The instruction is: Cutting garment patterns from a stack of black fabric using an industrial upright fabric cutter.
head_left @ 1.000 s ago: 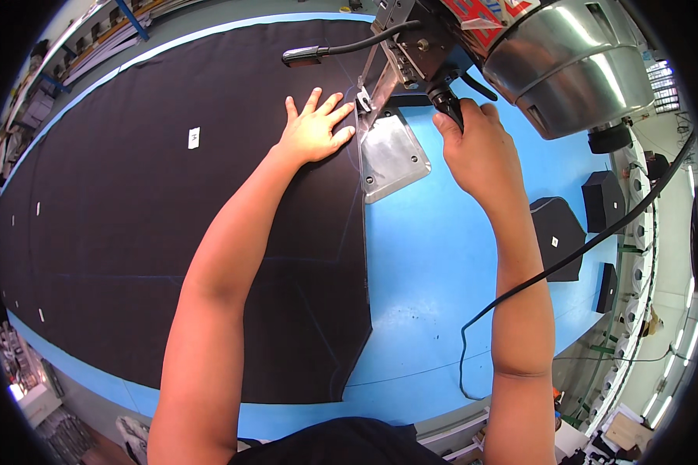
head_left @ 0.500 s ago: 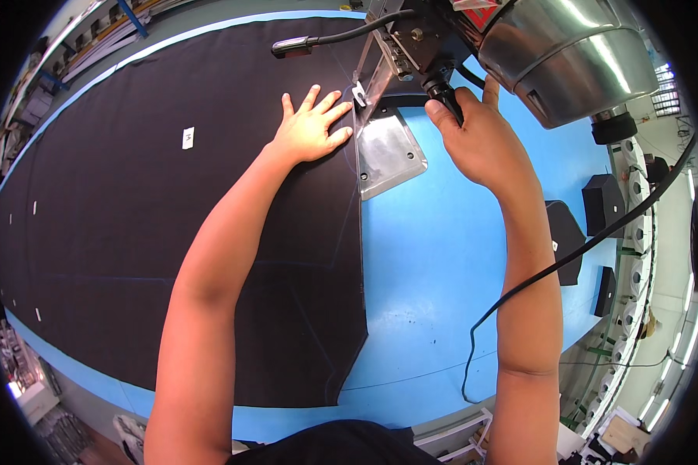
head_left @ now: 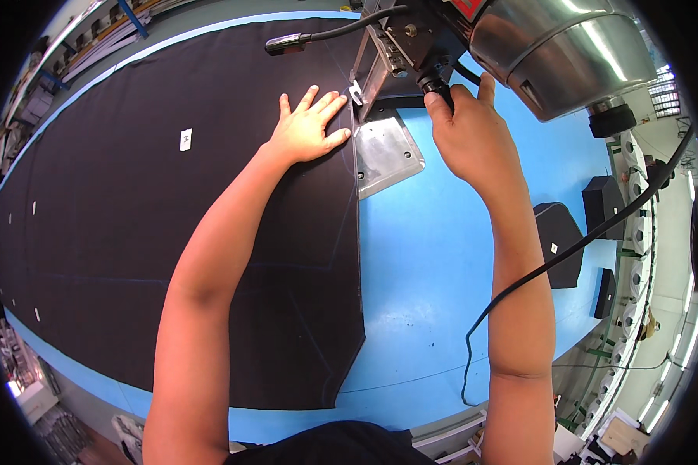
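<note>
A large sheet of black fabric (head_left: 171, 232) lies flat on a blue bench (head_left: 434, 256), its long axis running from the near edge away toward the far left, with its straight cut edge just right of the left hand (head_left: 306, 128). That hand rests palm down on the cloth, its fingers (head_left: 322, 105) spread wide and pointing away from the person toward the cutting machine (head_left: 411, 39), holding nothing. A small white rectangular label (head_left: 184, 139) sits on the fabric well to the left of those fingers, and a few smaller white tags (head_left: 33, 208) lie much farther left, near the cloth's outer edge. Just right of the left fingers, the machine's flat silver base plate (head_left: 384, 151) lies on the bench, touching the fabric's edge. The right hand (head_left: 465, 132) is beyond the plate, its fingers closed around a dark handle (head_left: 438, 85) on the machine. A red label (head_left: 467, 8) shows at the top of the machine above that hand, beside a shiny silver housing (head_left: 566, 46). A black cable (head_left: 535, 271) trails from the right, passing the right forearm. Dark fabric pieces (head_left: 558, 240) lie on the bench well right of the right hand, one bearing a tiny white tag.
</note>
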Available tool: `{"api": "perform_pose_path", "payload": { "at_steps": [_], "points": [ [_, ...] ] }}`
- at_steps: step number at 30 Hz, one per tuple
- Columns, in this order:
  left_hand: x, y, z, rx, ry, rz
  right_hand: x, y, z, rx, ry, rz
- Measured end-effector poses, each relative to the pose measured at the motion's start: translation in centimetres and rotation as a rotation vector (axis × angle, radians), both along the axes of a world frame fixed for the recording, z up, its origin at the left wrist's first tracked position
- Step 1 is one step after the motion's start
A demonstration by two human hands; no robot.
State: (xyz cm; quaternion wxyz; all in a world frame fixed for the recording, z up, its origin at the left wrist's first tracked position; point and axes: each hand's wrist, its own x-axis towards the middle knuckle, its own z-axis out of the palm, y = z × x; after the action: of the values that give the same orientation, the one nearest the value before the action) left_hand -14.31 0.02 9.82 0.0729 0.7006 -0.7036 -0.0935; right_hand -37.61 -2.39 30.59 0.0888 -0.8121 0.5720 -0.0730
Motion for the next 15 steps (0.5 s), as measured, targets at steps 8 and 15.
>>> {"api": "perform_pose_path", "payload": {
  "at_steps": [8, 15],
  "points": [
    [0.28, -0.27, -0.15, 0.001, -0.026, -0.006, 0.11, 0.08, -0.78, -0.189, -0.075, 0.096],
    [0.35, -0.48, 0.34, 0.022, -0.013, -0.015, 0.09, -0.54, -1.01, -0.206, -0.097, 0.123]
  ]
}}
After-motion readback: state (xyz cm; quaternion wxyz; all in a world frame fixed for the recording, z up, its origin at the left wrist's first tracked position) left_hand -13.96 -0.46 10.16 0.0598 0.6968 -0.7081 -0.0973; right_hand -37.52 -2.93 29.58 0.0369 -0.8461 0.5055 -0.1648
